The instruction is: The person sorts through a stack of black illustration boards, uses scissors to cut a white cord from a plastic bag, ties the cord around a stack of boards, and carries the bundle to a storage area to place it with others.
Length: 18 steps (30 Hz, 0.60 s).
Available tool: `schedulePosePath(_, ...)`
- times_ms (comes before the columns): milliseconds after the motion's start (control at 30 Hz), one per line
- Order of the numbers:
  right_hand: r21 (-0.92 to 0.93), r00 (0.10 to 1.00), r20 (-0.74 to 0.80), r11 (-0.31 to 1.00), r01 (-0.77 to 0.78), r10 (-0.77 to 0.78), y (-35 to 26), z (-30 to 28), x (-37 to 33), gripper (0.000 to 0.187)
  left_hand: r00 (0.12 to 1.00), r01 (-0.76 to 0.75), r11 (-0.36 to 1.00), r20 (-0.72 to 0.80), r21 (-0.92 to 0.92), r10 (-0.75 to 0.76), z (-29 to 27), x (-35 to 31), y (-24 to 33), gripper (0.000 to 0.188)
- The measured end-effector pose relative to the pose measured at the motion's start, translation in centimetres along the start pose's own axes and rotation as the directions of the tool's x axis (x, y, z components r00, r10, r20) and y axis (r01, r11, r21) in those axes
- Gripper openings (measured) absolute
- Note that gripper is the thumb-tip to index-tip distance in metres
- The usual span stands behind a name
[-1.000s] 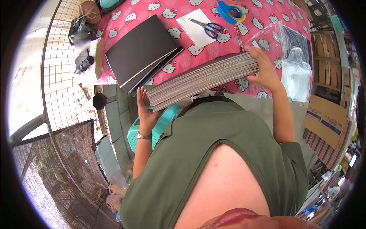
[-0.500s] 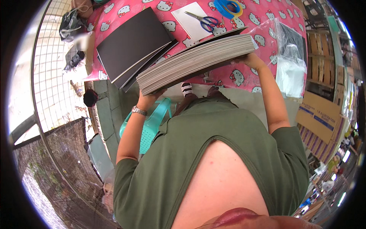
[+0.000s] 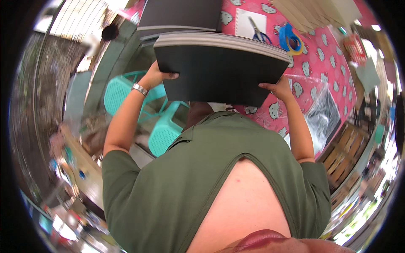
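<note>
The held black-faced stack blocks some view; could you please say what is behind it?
Past the upper edge of the stack show black-topped boards, a white sheet with scissors partly on it, and pink tablecloth. Whatever lies directly behind the stack is covered and cannot be told.

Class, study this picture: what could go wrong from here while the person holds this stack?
1. The left hand and right hand grip the thick stack near its sides; inner sheets might slide out.
2. A turquoise stool stands close on the person's left and could trip them.
3. If lowered carelessly, the stack might knock the scissors.
</note>
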State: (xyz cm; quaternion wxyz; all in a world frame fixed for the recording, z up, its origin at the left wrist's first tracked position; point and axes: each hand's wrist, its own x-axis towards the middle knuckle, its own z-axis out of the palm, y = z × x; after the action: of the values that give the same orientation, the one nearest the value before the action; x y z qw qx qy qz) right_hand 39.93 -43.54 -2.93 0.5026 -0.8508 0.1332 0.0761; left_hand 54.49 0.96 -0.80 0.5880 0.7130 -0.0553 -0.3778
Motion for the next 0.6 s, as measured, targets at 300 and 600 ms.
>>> schedulePosePath(300,0.171,0.924,0.230,0.922,-0.347,0.305,6.6,2.0,0.4,0.071,0.873,0.265,0.824,-0.239,-0.502,-0.426,9.7,-2.5,-8.3,0.056)
schedulePosePath(600,-0.545,0.973,-0.195,0.838,-0.004,-0.122,0.6,-0.2,3.1,0.062,0.877,0.102,0.722,-0.280,-0.685,-0.390,14.6,2.4,-9.9,0.067)
